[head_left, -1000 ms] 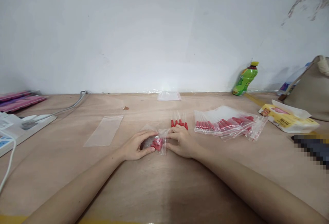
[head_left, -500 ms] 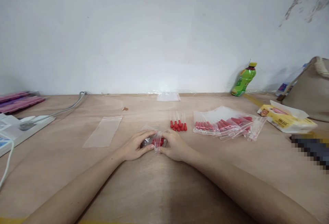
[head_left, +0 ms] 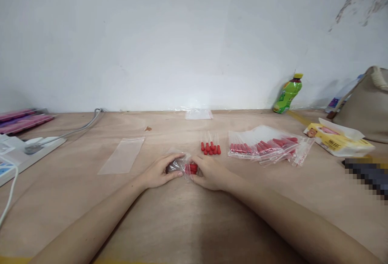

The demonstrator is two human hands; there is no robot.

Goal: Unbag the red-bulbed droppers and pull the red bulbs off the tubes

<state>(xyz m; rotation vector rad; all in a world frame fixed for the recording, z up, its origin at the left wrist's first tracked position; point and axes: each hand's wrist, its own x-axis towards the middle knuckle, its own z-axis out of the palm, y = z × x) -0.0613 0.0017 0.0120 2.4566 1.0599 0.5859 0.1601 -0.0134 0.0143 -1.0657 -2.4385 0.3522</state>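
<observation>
My left hand (head_left: 160, 171) is closed round a clear plastic zip bag (head_left: 176, 164), with thumb and fingers along its edges. Facing it, my right hand (head_left: 209, 173) grips a small bunch of droppers with red bulbs (head_left: 190, 168) at the bag's mouth. Their clear stems are hard to make out through the film. Just behind my right hand lie several loose red-bulbed droppers (head_left: 211, 148), bulbs toward me. To the right is a pile of clear zip bags (head_left: 257, 151) with more red-bulbed droppers inside.
A flat clear bag (head_left: 123, 157) lies left of my hands, and another white-looking bag (head_left: 199, 114) by the wall. On the right are a green bottle (head_left: 287, 94), a yellow tissue pack (head_left: 339, 139) and a beige bag (head_left: 363, 102). A power strip (head_left: 45, 146) with cables stands left.
My right hand and the red bulbs have shifted slightly right, away from my left hand. The bag between them is pulled a little with them. My left hand has barely moved.
</observation>
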